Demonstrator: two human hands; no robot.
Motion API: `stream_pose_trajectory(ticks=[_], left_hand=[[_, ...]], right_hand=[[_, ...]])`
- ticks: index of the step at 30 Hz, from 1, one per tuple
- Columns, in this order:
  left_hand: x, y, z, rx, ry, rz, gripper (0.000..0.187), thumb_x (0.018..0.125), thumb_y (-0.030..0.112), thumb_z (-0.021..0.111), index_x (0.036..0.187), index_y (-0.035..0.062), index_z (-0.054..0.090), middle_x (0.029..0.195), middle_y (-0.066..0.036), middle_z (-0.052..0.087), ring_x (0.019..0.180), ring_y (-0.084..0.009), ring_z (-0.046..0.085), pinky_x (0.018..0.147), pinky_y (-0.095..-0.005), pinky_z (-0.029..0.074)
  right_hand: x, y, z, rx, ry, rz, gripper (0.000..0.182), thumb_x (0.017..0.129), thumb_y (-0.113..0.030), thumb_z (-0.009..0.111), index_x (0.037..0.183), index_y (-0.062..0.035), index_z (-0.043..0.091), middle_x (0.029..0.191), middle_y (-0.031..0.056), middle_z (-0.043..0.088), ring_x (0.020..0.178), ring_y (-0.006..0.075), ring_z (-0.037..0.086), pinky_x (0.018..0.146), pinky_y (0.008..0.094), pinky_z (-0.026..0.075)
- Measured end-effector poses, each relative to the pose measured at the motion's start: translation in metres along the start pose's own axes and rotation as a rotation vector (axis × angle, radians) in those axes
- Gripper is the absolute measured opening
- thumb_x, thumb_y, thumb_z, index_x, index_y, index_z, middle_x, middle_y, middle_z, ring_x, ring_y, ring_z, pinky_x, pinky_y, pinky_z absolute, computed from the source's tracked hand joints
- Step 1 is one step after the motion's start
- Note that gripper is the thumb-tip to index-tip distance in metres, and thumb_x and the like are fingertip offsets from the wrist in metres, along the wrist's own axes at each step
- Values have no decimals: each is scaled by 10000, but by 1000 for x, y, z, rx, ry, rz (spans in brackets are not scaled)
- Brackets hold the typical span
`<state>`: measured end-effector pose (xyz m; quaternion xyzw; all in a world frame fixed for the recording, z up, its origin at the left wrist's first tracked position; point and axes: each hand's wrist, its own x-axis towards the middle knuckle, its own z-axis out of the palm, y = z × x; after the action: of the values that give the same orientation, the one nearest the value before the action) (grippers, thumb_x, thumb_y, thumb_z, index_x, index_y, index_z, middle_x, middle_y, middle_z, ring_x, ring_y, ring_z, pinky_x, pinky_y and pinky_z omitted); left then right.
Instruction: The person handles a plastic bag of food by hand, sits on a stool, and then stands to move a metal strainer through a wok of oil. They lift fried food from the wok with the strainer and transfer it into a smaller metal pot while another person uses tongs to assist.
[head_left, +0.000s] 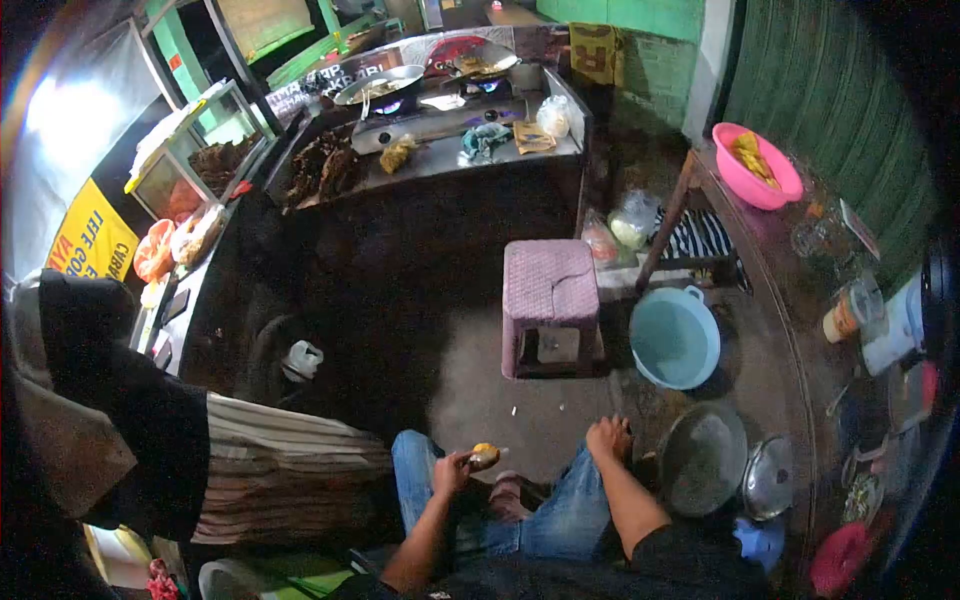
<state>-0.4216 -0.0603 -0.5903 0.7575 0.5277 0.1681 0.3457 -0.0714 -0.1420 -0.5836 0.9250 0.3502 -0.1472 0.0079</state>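
My left hand [452,474] is closed on a small yellow-orange food item [484,457], which looks partly wrapped in clear plastic, held above my left knee. On my right knee rests my right hand [609,438], its fingers curled near a small dark thing that I cannot make out. Between my legs, a foot [508,495] shows on the floor. A pink plastic stool [550,285] stands in front of me, with a light blue basin [675,338] of water to its right.
A person [290,470] in a dark hood sits close at the left. Two woks [380,86] [481,61] sit on lit burners ahead. At the right are a metal basin [703,458], a lid [767,478] and a table [745,235] with a pink bowl [722,165].
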Motion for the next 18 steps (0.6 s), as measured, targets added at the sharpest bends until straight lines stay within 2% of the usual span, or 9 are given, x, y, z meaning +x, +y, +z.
stream_pose_trajectory(ticks=[2, 5, 8, 14, 17, 18], left_hand=[[7, 14, -7, -14, 23, -20, 289, 729, 158, 628, 1017, 163, 658, 880, -167, 626, 799, -333, 609, 701, -375, 494], [-4, 18, 1, -89, 53, -27, 260, 727, 142, 628, 985, 134, 667, 860, -168, 625, 799, -327, 611, 686, -375, 486], [-7, 20, 4, -108, 91, -42, 262, 723, 127, 631, 983, 117, 667, 864, -168, 626, 804, -325, 612, 685, -370, 484], [-20, 39, -8, -87, 72, -51, 262, 730, 110, 621, 988, 112, 666, 859, -162, 637, 791, -317, 622, 695, -358, 486], [-24, 64, -18, -130, 58, -87, 243, 746, 99, 613, 984, 94, 665, 837, -172, 638, 780, -307, 633, 686, -351, 490], [-31, 84, -30, -138, 79, -68, 230, 758, 88, 607, 982, 79, 662, 823, -183, 637, 767, -282, 649, 677, -339, 495]], right_hand=[[-3, -16, -35, -32, -112, 2, 364, 890, -293, 418, 1170, -97, 543, 1348, 115, 379, 1282, 311, 286, 970, 514, 343], [-10, -26, -57, -83, -222, -33, 368, 892, -295, 406, 1163, -87, 545, 1339, 111, 391, 1268, 313, 308, 975, 516, 341], [-9, -24, -45, -35, -158, 44, 375, 891, -295, 407, 1169, -81, 540, 1324, 110, 403, 1268, 314, 306, 982, 509, 340], [-17, -21, -35, 47, -67, -13, 362, 872, -287, 463, 1166, -91, 546, 1300, 106, 420, 1261, 329, 306, 1009, 479, 310], [-15, -16, -9, 101, -10, -169, 382, 832, -301, 536, 1164, -113, 552, 1341, 110, 382, 1277, 346, 278, 1014, 502, 283], [-23, -14, -11, 128, -20, -217, 410, 824, -318, 548, 1184, -124, 541, 1370, 104, 346, 1297, 345, 235, 1026, 507, 256]])
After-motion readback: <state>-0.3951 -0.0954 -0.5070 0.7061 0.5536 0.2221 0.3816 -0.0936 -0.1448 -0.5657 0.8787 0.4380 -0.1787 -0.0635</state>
